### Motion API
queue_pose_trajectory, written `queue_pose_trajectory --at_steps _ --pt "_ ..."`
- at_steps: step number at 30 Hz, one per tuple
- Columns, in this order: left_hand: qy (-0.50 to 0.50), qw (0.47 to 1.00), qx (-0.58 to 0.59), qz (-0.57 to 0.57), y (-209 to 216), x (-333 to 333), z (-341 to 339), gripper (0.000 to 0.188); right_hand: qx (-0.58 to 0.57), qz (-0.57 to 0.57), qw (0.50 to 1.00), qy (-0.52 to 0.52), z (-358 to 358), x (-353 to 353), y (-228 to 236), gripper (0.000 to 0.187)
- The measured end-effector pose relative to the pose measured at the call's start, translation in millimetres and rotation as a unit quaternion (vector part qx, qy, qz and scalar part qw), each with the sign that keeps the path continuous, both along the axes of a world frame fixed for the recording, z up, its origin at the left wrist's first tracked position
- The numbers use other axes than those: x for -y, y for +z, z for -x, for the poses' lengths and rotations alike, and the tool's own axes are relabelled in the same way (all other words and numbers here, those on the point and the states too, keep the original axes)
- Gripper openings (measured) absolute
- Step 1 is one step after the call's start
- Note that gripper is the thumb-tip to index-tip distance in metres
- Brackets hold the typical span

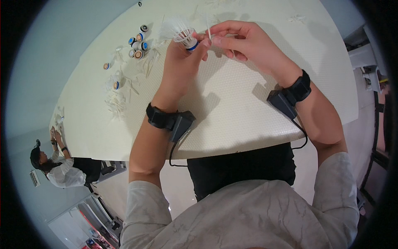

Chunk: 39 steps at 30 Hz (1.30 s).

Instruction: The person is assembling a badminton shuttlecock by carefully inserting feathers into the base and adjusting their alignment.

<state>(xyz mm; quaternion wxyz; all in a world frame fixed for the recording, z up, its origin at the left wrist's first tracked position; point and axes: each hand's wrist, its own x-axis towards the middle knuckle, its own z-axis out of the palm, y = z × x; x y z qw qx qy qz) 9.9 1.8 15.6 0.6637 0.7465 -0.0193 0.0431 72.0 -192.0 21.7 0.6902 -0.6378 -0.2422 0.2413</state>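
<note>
Left hand (181, 62) grips a shuttlecock (183, 36) at twelve o'clock; right hand (244, 40) pinches a white feather (209, 33) at one. Corks (139, 54) cluster at eleven.

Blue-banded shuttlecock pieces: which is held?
The white feathered shuttlecock in the left hand; the round blue-banded heads farther left lie on the white table.

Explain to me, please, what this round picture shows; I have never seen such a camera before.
There is no robot: these are a person's two bare hands, seen by a wide fisheye camera worn on the head, looking down, so straight edges bend. Black straps with small boxes sit on both wrists. The left hand holds a white shuttlecock; the right hand pinches a slim white piece, probably a feather. On the white table lie shuttlecock bases and loose white scraps. Another person is at far left.
</note>
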Motion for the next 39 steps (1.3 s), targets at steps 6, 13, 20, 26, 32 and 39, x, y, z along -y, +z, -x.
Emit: queue_pose_trajectory --at_steps 6,13,20,26,32,39 --pt "0.013 0.997 0.066 -0.028 -13 11 2 0.013 0.028 -0.01 0.998 -0.047 -2 -2 -9 0.024" --pt "0.073 0.978 0.089 -0.171 -11 12 5 0.019 0.369 0.055 0.917 -0.141 -14 18 6 0.014" --pt "0.073 0.959 0.157 -0.224 -6 13 4 0.028 0.381 0.108 0.907 -0.145 -1 5 7 0.017" --pt "0.068 0.942 0.114 -0.307 2 15 7 0.032 0.326 0.129 0.926 -0.14 1 4 3 0.019" --pt "0.083 0.943 0.179 -0.269 -8 15 4 0.027 0.309 0.127 0.931 -0.15 4 3 6 0.02" --pt "0.084 0.922 0.198 -0.321 -9 14 4 0.026 0.238 0.111 0.953 -0.149 8 3 13 0.015"
